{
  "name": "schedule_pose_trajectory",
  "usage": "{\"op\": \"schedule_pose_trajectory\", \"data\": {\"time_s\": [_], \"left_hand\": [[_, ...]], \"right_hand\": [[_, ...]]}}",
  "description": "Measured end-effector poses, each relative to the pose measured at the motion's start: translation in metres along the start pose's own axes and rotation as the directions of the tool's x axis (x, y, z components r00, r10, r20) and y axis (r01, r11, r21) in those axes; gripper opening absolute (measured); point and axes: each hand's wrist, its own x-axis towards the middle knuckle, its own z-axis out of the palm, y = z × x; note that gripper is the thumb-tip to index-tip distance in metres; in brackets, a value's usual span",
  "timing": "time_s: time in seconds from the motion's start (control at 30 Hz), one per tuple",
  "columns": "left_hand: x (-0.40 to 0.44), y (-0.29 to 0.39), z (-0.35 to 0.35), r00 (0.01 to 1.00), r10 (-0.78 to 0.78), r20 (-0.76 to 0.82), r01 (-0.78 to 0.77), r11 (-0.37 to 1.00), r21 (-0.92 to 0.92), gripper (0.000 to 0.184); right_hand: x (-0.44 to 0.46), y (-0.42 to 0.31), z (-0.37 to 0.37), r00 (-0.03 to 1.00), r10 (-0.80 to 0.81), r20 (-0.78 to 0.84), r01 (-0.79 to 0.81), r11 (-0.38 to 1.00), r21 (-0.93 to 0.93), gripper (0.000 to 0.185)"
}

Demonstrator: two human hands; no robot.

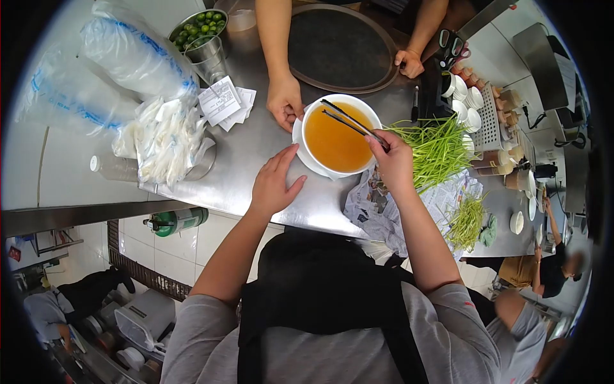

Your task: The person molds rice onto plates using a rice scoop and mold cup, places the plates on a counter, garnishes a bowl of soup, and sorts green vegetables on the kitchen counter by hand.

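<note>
A white bowl of orange-brown broth [336, 141] stands on a white plate [299, 144] on the steel counter [256, 185]. My right hand [391, 157] is closed round the end of black-tipped metal tongs [348, 120], whose tips are over the broth. At the plate's lower left, my left hand [276, 182] lies with its fingers apart and holds nothing. Across the counter, another person's hand [284, 102] touches the plate's upper left edge. That person's other hand [410, 64] rests at the rim of a dark oval tray [342, 48].
Green stalks [432, 150] on newspaper [377, 214] lie right of the bowl. White cups [472, 99] and a perforated basket [488, 118] are farther right. Paper slips [224, 102], limes [203, 29] and plastic bags [169, 137] are at left. Co-workers stand at both sides.
</note>
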Motion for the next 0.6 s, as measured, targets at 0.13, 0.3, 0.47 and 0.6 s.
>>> {"op": "schedule_pose_trajectory", "data": {"time_s": [0.13,0.3,0.47,0.6], "left_hand": [[0.001,0.001,-0.001,1.000,0.003,-0.017,-0.003,1.000,-0.006,0.069],[0.001,0.000,-0.001,1.000,0.009,-0.023,-0.009,1.000,-0.016,0.069],[0.001,0.001,-0.003,1.000,-0.002,-0.008,0.001,1.000,-0.020,0.066],[0.000,0.000,-0.002,1.000,-0.007,-0.009,0.006,1.000,-0.023,0.066]], "right_hand": [[0.001,-0.012,0.000,0.999,-0.026,0.037,0.030,0.992,-0.119,0.027],[0.003,-0.011,0.002,0.998,-0.055,0.033,0.060,0.988,-0.142,0.026],[0.004,-0.015,0.004,0.999,-0.043,0.015,0.045,0.991,-0.122,0.025],[0.005,-0.011,0.006,0.998,-0.068,0.017,0.070,0.988,-0.137,0.025]]}}
